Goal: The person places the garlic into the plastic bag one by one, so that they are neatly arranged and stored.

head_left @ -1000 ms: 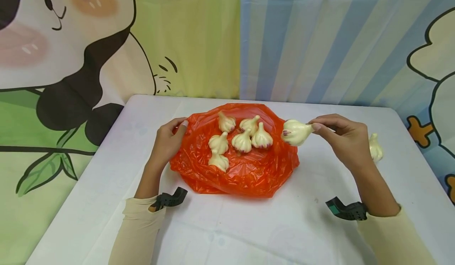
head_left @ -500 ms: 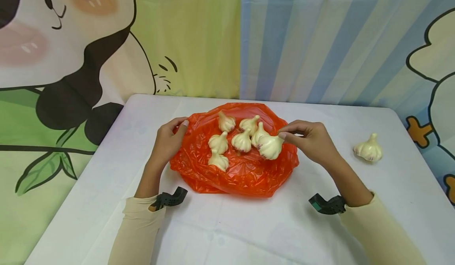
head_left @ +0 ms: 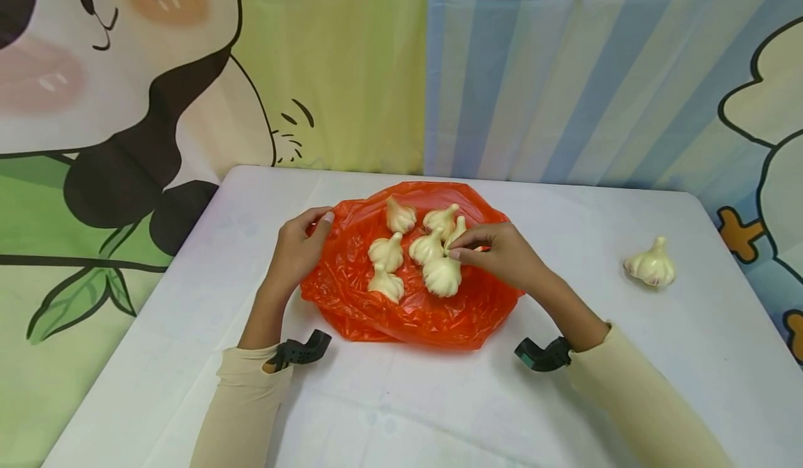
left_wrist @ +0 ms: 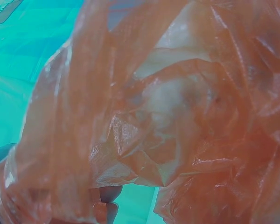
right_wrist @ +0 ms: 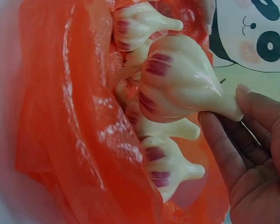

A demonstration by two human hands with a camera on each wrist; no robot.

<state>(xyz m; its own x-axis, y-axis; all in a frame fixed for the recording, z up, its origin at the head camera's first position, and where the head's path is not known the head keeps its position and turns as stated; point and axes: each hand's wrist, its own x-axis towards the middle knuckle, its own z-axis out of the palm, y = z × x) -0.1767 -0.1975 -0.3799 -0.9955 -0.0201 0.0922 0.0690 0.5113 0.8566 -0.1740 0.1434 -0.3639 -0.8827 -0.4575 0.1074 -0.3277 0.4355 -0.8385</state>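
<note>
A red plastic bag (head_left: 351, 314) lies spread on the table, its mouth facing up, with several garlic bulbs (head_left: 385, 252) inside. My left hand (head_left: 300, 248) grips the bag's left rim between thumb and fingers; in the left wrist view the crumpled film hides most of that hand. My right hand (head_left: 502, 253) is over the bag and pinches one garlic bulb (right_wrist: 177, 81) by its stem. That bulb is cream with purple patches. It hangs in front of the other bulbs, and in the head view it overlaps them; whether it touches them I cannot tell.
A single garlic bulb (head_left: 652, 264) lies on the white table (head_left: 389, 405), right of the bag. Behind the table's back edge hangs a printed curtain (head_left: 351, 70). Both wrists carry dark camera mounts (head_left: 543, 353).
My right hand has carried its garlic bulb leftward from the bag's right edge to over the bag's middle. My left hand stays on the left rim.
</note>
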